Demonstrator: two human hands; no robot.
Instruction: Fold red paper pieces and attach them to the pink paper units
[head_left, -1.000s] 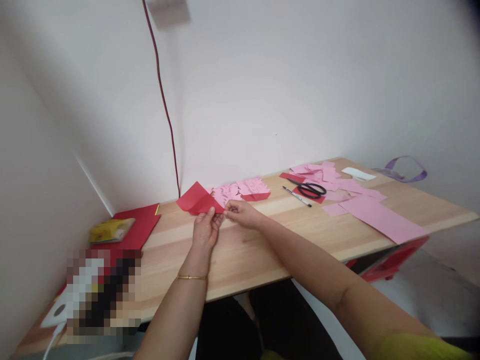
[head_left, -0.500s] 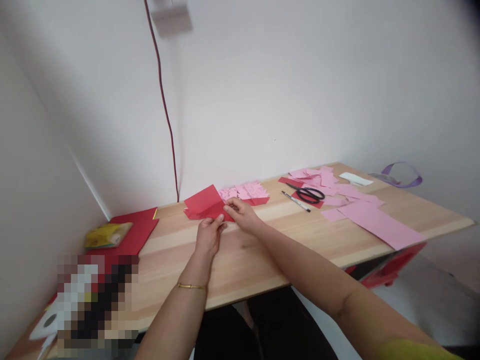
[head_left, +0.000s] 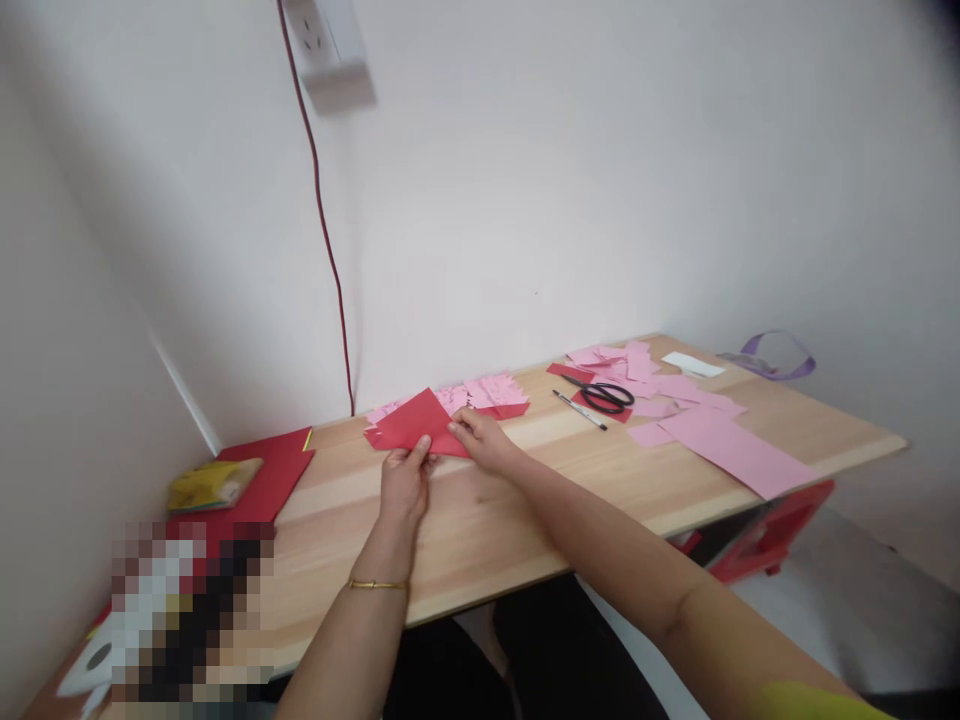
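Note:
A sheet of red paper [head_left: 420, 422] is held up in front of me, over the far part of the table. My left hand [head_left: 405, 480] pinches its lower edge, thumb on the near face. On the right side, my right hand [head_left: 481, 436] grips the same paper between thumb and fingers. Just behind the sheet lies a row of pink cut-paper pieces [head_left: 495, 390] with jagged edges, with a red paper strip [head_left: 511, 410] along the front. The red sheet hides part of that row.
Black scissors [head_left: 607, 397] and a pen [head_left: 580, 410] lie to the right, beside pink paper scraps [head_left: 637, 360] and a larger pink sheet [head_left: 739, 455]. Red sheets [head_left: 289, 465] with a yellow packet [head_left: 206, 485] are at the left. A cable [head_left: 322, 220] hangs down the wall.
The upper flap of the red paper has come down and toward me, and my left thumb now presses on its face. My view has tilted up and shifted slightly right.

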